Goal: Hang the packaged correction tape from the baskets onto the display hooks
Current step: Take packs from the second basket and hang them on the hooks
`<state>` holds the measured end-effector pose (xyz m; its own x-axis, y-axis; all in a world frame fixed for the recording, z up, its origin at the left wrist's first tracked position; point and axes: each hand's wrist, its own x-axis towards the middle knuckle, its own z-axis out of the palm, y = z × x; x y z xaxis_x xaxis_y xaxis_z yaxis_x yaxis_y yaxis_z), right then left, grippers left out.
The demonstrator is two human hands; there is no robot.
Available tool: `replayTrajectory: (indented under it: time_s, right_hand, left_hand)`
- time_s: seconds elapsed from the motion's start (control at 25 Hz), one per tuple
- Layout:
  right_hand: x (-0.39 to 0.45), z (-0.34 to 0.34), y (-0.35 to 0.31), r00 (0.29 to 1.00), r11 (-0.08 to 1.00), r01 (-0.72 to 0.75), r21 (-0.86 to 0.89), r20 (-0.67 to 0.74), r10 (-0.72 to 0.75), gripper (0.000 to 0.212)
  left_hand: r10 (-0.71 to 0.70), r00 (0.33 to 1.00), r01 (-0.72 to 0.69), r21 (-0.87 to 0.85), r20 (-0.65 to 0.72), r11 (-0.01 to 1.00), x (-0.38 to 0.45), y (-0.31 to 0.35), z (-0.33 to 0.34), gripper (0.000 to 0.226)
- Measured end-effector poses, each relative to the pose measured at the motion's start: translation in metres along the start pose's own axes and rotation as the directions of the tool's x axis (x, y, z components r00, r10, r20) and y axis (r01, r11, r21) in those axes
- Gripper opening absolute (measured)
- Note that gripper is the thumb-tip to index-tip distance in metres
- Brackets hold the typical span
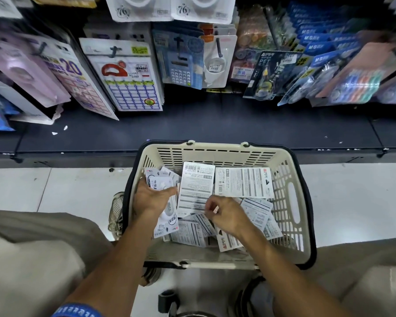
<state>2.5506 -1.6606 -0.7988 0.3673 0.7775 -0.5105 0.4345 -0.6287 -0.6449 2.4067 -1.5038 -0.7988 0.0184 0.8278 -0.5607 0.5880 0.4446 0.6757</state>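
Correction tape packs mostly lie loose in the basket under both hands, left hand holding a few, right hand pinching one; we judge nearly all hanging on the hooks remains.

Well above the left hand, a lilac sticker card hanging on the rack reads "20". Two white blister cards at the top edge read "76". Above the right hand, blue hanging packets read "M&G", and a dark hanging card reads "PET". Print on the white packets in the basket is too small to read.
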Motion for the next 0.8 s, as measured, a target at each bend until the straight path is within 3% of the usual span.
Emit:
replayTrajectory:
  time_s: [0.12,0.2,0.28,0.4,0.48,0.56,0.6,0.68,0.72,0.8]
  right_hand:
    - [-0.005,0.031,0.002,0.968,0.984,-0.028,-0.173,0.240,0.070,0.046]
    - [-0.003,0.055,0.003,0.962,0.985,-0.097,-0.140,0.239,0.129,0.062]
    - [0.003,0.061,0.002,0.981,0.987,-0.128,-0.095,0.134,0.140,0.042]
    - [0.011,0.038,-0.002,0.996,0.982,-0.088,-0.169,0.018,0.092,0.009]
    - [0.015,0.003,-0.006,0.987,0.990,-0.122,-0.074,-0.117,0.113,0.013]
    - [0.014,-0.031,-0.018,0.926,0.991,-0.128,0.045,-0.353,0.136,0.020]
    - [0.009,-0.042,-0.028,0.882,0.999,-0.048,0.020,-0.468,0.052,0.018]
    - [-0.006,-0.043,-0.045,0.794,0.944,0.167,-0.285,-0.529,-0.300,0.011]
    - [-0.015,-0.034,-0.051,0.769,0.861,0.236,-0.450,-0.456,-0.449,0.019]
    - [-0.032,-0.007,-0.055,0.766,0.712,0.302,-0.634,-0.283,-0.577,0.030]
  left_hand:
    - [0.021,1.000,-0.021,0.049,0.004,0.999,-0.002,0.002,0.000,0.081]
    - [0.028,0.999,-0.030,0.090,0.025,0.996,-0.003,0.001,0.000,0.083]
    - [0.025,0.998,-0.031,0.094,0.060,0.995,-0.006,-0.001,-0.001,0.090]
    - [0.010,0.999,-0.014,0.131,0.030,0.991,-0.010,-0.004,-0.005,0.100]
    - [-0.003,1.000,0.001,0.115,0.022,0.993,-0.009,-0.002,-0.006,0.104]
    - [-0.035,0.998,0.034,0.034,0.045,0.999,-0.009,0.003,-0.002,0.101]
    - [-0.059,0.996,0.060,-0.026,0.061,0.998,-0.010,0.006,0.000,0.099]
    - [-0.095,0.989,0.112,-0.148,0.118,0.983,-0.016,0.012,0.003,0.083]
    - [-0.099,0.982,0.131,-0.202,0.160,0.970,-0.020,0.015,0.003,0.072]
    - [-0.096,0.962,0.168,-0.280,0.255,0.945,-0.027,0.022,0.000,0.078]
